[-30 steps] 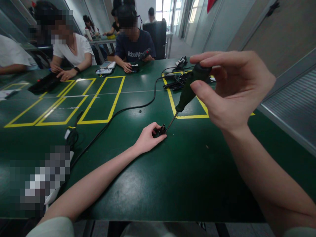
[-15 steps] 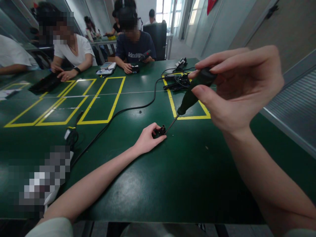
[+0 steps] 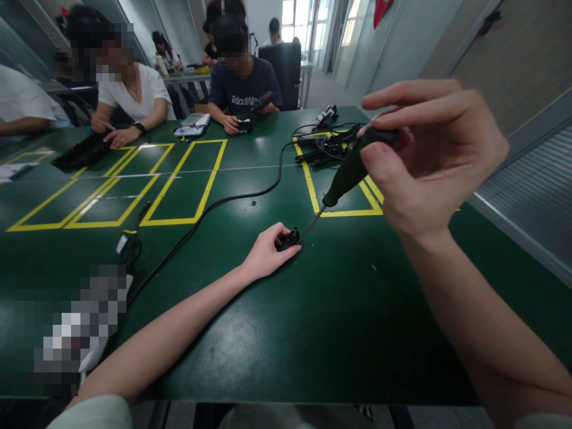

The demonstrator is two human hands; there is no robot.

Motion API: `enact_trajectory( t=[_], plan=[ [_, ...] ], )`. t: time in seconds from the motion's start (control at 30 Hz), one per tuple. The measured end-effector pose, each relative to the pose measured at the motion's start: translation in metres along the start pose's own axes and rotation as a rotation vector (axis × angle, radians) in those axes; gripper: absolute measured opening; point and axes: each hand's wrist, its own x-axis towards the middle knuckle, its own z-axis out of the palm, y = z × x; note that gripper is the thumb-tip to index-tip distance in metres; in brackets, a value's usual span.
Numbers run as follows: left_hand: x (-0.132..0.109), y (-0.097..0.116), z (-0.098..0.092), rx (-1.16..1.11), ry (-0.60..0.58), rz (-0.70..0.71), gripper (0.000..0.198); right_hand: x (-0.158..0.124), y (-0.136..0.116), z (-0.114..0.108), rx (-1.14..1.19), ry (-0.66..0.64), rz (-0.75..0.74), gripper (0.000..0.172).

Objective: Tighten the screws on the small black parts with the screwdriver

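Note:
My left hand (image 3: 267, 253) rests on the green table (image 3: 313, 322) and pinches a small black part (image 3: 291, 238) against it. My right hand (image 3: 429, 161) is raised at the right, with thumb and fingers closed on the top of a dark green screwdriver handle (image 3: 351, 173). The thin metal shaft (image 3: 311, 225) slants down and left, and its tip meets the small black part.
A black cable (image 3: 214, 205) runs across the table to a pile of black parts (image 3: 326, 149) inside a yellow taped box. More yellow taped rectangles (image 3: 179, 179) lie to the left. Several people sit at the far side. A blurred object (image 3: 75, 328) lies near the left edge.
My right hand has shifted its fingers on the screwdriver handle and moved slightly right and up. The left hand and black part have stayed put.

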Motion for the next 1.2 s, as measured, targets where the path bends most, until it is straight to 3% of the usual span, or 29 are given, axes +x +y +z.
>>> enact_trajectory(
  t=[0.1,0.27,0.53,0.7,0.9,1.2],
  plan=[
    [0.0004,0.0001,0.0002,0.006,-0.003,0.007,0.022,0.0006,-0.0036,-0.0003,-0.066,0.013,-0.011,0.023],
    [-0.0003,0.0011,0.0011,0.025,-0.001,-0.005,0.022,-0.0031,-0.0063,-0.002,-0.094,-0.038,0.11,0.018],
    [-0.0012,-0.0003,0.0028,0.012,0.003,-0.007,0.025,0.0006,-0.0076,-0.0055,-0.155,-0.07,0.043,0.028],
    [-0.0006,0.0004,0.0022,0.033,-0.001,-0.029,0.025,-0.0021,-0.0079,-0.004,-0.147,-0.059,0.085,0.027],
    [-0.0006,0.0003,0.0015,0.057,0.01,-0.029,0.025,-0.0012,-0.0021,-0.0051,-0.109,-0.104,0.016,0.024],
    [-0.0009,0.0016,0.0013,0.053,0.026,-0.035,0.025,-0.0047,-0.0004,-0.0052,-0.076,-0.11,0.136,0.028]
  ],
)
